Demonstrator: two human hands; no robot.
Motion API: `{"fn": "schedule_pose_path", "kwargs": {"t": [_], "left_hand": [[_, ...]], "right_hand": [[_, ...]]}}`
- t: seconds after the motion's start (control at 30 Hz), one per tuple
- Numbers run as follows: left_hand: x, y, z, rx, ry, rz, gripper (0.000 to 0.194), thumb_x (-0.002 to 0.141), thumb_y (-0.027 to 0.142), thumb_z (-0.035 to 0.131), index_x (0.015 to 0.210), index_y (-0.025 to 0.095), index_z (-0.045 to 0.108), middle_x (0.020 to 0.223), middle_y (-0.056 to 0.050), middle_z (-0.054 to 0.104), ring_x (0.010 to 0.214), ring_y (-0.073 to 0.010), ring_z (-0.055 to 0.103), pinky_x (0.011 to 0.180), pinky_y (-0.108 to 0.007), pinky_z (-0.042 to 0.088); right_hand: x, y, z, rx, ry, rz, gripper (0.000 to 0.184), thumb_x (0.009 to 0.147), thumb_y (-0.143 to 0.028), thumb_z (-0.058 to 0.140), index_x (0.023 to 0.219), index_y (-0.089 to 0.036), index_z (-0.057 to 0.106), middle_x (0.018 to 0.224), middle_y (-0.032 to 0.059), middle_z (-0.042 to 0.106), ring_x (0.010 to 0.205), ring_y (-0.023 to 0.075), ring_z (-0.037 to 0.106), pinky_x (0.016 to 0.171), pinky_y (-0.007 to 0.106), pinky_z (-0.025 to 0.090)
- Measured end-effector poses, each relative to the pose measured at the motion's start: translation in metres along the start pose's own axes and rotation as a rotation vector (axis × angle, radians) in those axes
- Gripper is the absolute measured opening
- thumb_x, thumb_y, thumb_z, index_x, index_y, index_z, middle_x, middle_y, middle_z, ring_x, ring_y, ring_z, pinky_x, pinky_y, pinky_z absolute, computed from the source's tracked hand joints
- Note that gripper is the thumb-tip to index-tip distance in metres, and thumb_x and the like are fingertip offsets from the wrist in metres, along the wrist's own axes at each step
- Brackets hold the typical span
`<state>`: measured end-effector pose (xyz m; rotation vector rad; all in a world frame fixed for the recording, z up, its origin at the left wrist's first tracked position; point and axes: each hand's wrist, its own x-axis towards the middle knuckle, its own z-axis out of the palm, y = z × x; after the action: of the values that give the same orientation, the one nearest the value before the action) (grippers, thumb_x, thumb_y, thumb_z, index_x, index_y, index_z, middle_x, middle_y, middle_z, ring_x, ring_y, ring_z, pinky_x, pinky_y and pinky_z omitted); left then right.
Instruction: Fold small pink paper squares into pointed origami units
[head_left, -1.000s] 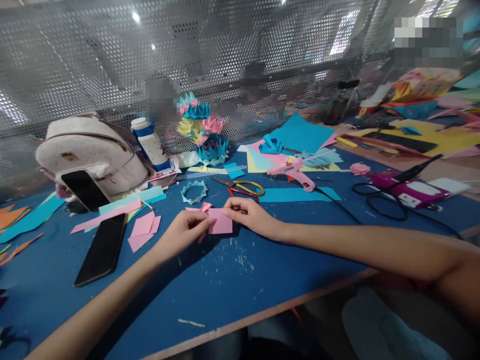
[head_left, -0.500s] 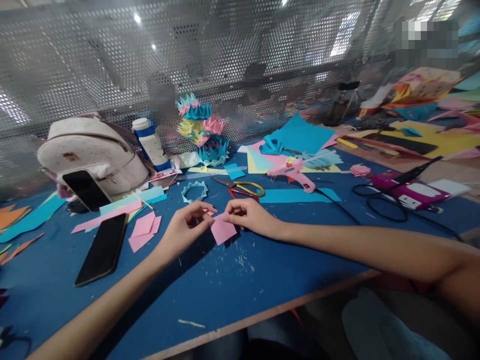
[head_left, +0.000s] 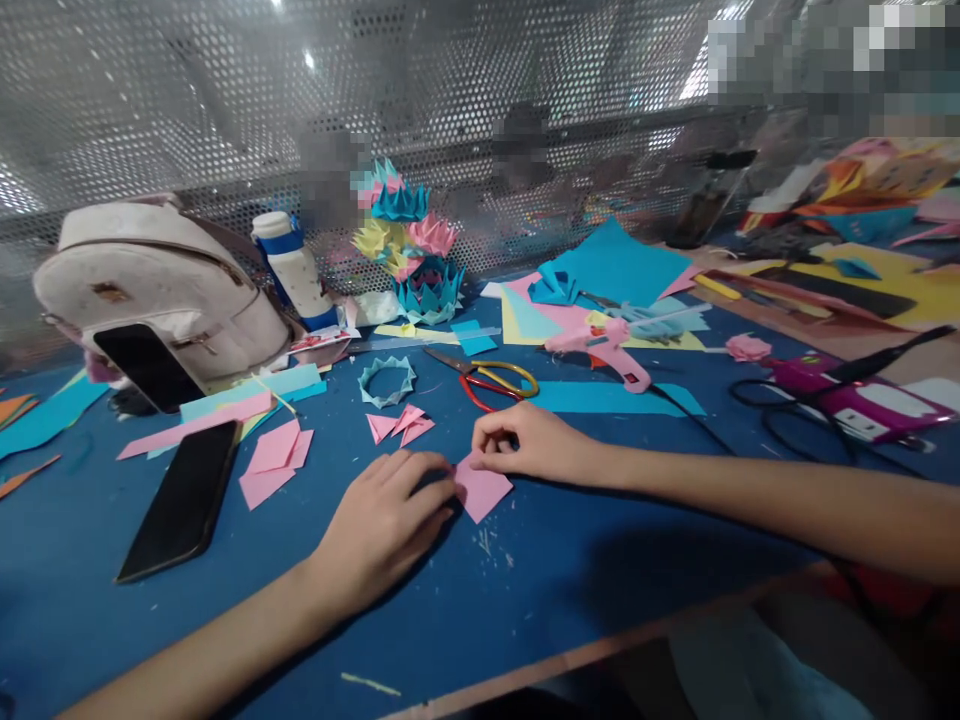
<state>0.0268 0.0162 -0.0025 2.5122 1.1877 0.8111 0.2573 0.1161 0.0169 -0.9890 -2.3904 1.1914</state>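
A small piece of pink paper (head_left: 486,494) lies low at the blue table, between my two hands. My right hand (head_left: 536,445) pinches its upper edge with thumb and index finger. At its left corner are the curled fingers of my left hand (head_left: 386,515), closed on the paper; the thumb is mostly hidden. Small folded pink triangles (head_left: 405,425) rest just beyond my left hand. Behind them sits a light blue zigzag paper ring (head_left: 365,385). Scissors (head_left: 491,383) with red and yellow handles lie past my right hand. More pink paper squares (head_left: 274,465) are to the left.
A black phone (head_left: 180,500) lies at the left, near a white backpack (head_left: 157,290) and a bottle (head_left: 296,270). A paper flower stack (head_left: 409,240) stands at the back. A pink glue gun (head_left: 604,350) and its cord lie at the right, near a purple device (head_left: 862,395).
My hands have come nearer with the pink paper, now closer to the table. My left hand has turned palm down, and the folded pink triangles beyond it now show.
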Motion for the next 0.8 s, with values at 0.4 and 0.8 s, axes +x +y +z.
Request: {"fn": "schedule_pose_path", "kwargs": {"t": [0.4, 0.8], "left_hand": [[0.029, -0.011, 0.009, -0.205, 0.099, -0.148, 0.008, 0.094, 0.015, 0.067, 0.094, 0.02, 0.061, 0.081, 0.004, 0.068, 0.069, -0.0106, 0.063, 0.063, -0.021, 0.05], [0.013, -0.002, 0.005, 0.124, 0.133, 0.244, 0.012, 0.103, 0.015, 0.053, 0.099, 0.017, 0.063, 0.078, -0.002, 0.065, 0.072, -0.0162, 0.054, 0.072, -0.034, 0.036]], "right_hand": [[0.003, 0.017, 0.004, 0.079, -0.019, -0.085, 0.025, 0.088, -0.041, 0.068, 0.082, -0.016, 0.07, 0.07, -0.0004, 0.064, 0.063, 0.0107, 0.053, 0.059, 0.023, 0.036], [-0.009, 0.014, 0.005, -0.323, 0.177, -0.708, 0.018, 0.1, -0.025, 0.054, 0.099, -0.018, 0.07, 0.08, 0.003, 0.064, 0.073, 0.014, 0.05, 0.067, 0.027, 0.037]]}}
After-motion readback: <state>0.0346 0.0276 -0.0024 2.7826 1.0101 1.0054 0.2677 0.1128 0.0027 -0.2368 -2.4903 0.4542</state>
